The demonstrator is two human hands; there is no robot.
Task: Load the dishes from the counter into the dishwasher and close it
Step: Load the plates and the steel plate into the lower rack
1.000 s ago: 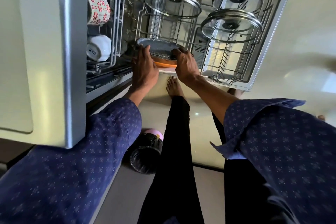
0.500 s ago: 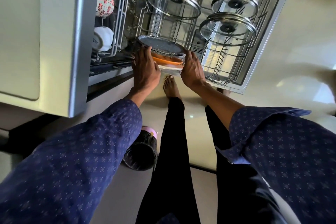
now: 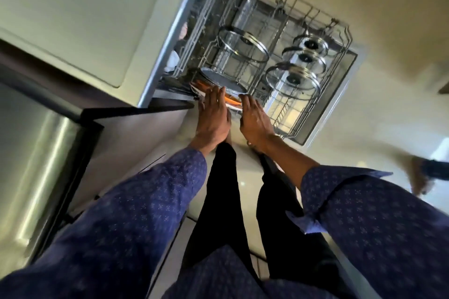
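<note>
Nearest to us were our blue patterned sleeves [image 3: 136, 204] and dark trousers [image 3: 218, 201], above a pale floor [image 3: 364, 128]. Our left hand [image 3: 213, 114] lay with its fingers stretched forward and spread flat against the near side of a stack of plates [image 3: 222, 80], not curled round anything. Our right hand [image 3: 255, 119] was likewise loosely open, its fingertips [image 3: 244, 98] touching the stack's near right edge. The stack stood tilted at the near left corner of the lower rack [image 3: 313, 114], which was pulled out over the open dishwasher door [image 3: 340, 94]; a grey speckled plate faced away from us, with an orange one and a white one behind it, toward our hands. Beyond the stack a large glass lid [image 3: 243, 46] leaned in the rack's tines, and to its right three smaller glass lids [image 3: 294, 77] stood in a row, one behind another. To the left, a pale cabinet front [image 3: 85, 19] hid most of the dishwasher's interior, and motion blur softened the far edges.
</note>
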